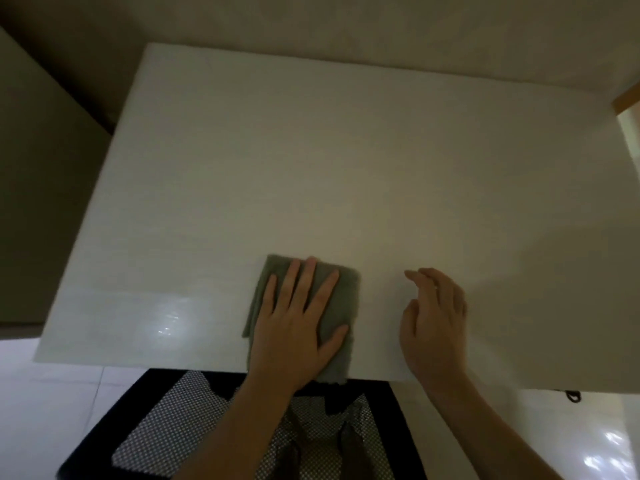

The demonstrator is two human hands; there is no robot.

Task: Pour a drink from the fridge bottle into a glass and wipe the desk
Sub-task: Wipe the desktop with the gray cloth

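A folded grey-green cloth [341, 299] lies on the white desk [311, 150] near its front edge, one end hanging slightly over the edge. My left hand [298, 327] presses flat on the cloth with fingers spread. To the right of it, my right hand [433, 320] hovers over or rests lightly on the bare desk, fingers loosely curled and holding nothing. No bottle or glass is in view.
A dark patterned mat [194, 420] lies on the shiny white floor below the desk's front edge. A beige wall runs behind the desk, a dark surface stands at the left, and a wooden edge [625, 102] shows at the far right.
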